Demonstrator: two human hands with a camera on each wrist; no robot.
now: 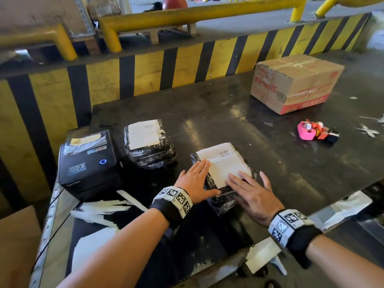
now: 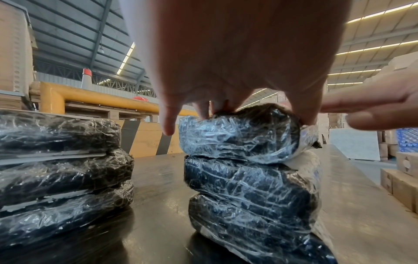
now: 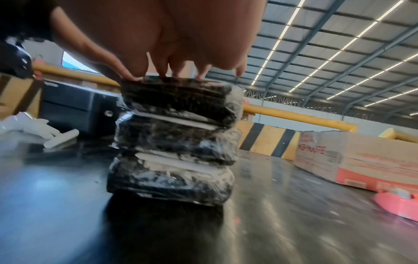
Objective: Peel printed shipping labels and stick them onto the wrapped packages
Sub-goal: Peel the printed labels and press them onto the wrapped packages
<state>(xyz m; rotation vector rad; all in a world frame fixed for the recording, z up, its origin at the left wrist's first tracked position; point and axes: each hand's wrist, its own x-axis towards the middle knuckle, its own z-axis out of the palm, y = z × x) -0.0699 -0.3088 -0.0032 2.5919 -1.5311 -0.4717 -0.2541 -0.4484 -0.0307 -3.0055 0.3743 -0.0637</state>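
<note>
A black package wrapped in clear film (image 1: 223, 201) (image 2: 248, 169) (image 3: 174, 142) stands on the dark table (image 1: 207, 125), a white shipping label (image 1: 223, 163) lying on its top. My left hand (image 1: 196, 179) (image 2: 226, 62) lies flat on the label's left edge, fingers straight. My right hand (image 1: 249, 192) (image 3: 181, 44) presses flat on the label's near right corner, fingers spread. A second wrapped package (image 1: 150, 148) (image 2: 58, 169) with a label (image 1: 143, 134) on top stands to the left.
A black label printer (image 1: 87, 163) sits at the left. White backing strips (image 1: 99, 208) lie at the near left edge. A taped cardboard box (image 1: 295, 82) and a pink tape dispenser (image 1: 307, 129) stand at the far right. A yellow-and-black barrier (image 1: 145, 73) runs behind.
</note>
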